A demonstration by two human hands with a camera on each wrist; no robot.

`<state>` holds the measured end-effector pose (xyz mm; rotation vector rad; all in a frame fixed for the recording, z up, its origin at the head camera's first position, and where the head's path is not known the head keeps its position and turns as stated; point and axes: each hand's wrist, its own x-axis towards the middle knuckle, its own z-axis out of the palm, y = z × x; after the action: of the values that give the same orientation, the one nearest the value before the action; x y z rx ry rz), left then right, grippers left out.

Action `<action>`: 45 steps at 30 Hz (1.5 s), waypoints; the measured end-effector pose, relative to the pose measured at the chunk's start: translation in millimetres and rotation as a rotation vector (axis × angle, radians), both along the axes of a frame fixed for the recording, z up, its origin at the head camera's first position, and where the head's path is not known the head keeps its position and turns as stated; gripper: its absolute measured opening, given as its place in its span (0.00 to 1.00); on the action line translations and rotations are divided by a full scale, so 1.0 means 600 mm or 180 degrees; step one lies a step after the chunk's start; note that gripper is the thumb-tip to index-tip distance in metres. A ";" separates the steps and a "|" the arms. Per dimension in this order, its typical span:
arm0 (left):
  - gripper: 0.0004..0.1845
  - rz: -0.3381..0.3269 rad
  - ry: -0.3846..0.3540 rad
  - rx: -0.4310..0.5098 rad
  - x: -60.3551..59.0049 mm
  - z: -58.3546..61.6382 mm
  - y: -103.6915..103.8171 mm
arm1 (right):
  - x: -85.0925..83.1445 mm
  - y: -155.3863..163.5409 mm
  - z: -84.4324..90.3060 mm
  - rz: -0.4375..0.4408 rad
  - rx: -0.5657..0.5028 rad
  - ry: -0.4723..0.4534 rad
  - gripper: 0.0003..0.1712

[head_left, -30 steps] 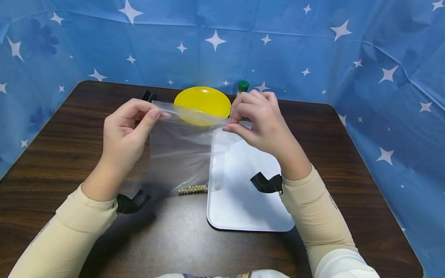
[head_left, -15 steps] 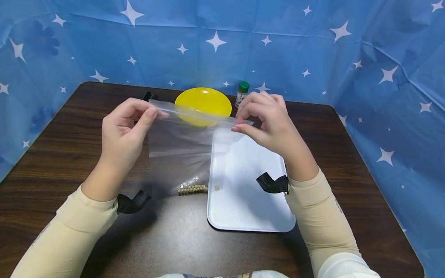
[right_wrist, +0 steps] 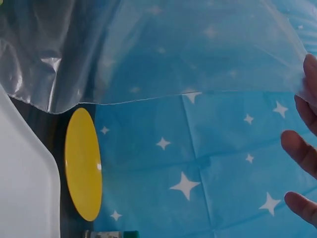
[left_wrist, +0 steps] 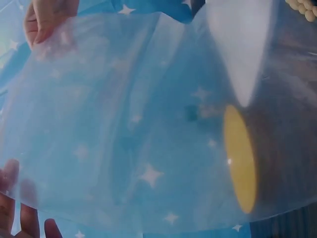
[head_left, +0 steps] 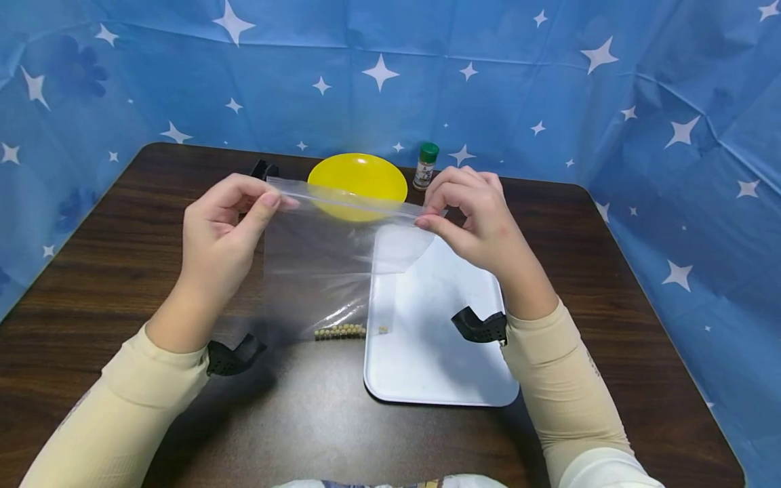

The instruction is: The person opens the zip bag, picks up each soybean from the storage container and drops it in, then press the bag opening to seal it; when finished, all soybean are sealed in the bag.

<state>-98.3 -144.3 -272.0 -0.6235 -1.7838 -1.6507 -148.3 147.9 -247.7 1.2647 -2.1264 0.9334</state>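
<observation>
A clear zip bag hangs upright between both hands, its top edge stretched across. My left hand pinches the top left corner between thumb and fingers. At the right end of the zip strip, my right hand pinches the edge between thumb and forefinger. Small round tan beans lie in a row along the bag's bottom. The left wrist view looks through the filmy bag, with the right hand at its far corner. In the right wrist view, fingertips spread beside the bag.
A white tray lies on the dark wooden table, partly behind the bag. Toward the back stand a yellow plate and a small green-capped bottle. A starred blue cloth hangs behind the table.
My right hand has slid a little to the right along the bag's top edge, uncovering the green-capped bottle. My left hand keeps its pinch almost in place.
</observation>
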 end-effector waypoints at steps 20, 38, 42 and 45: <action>0.07 -0.0002 0.0193 0.0604 0.041 0.036 0.003 | 0.025 -0.019 0.031 0.0095 -0.0185 0.0252 0.13; 0.08 -0.0346 0.0662 0.1200 0.119 0.060 -0.071 | 0.119 -0.073 0.094 0.1048 -0.0753 -0.0240 0.14; 0.06 -0.0258 -0.0012 0.0791 0.113 0.041 -0.086 | 0.090 -0.081 0.050 0.0862 -0.0520 -0.0656 0.12; 0.05 -0.0038 -0.0572 0.0246 0.094 0.011 -0.107 | 0.065 -0.089 0.012 0.0628 -0.0306 -0.0928 0.12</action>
<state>-42.0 -208.4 -265.5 -0.4645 -1.8334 -1.8237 -109.5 94.2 -240.8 1.3781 -2.1663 1.3608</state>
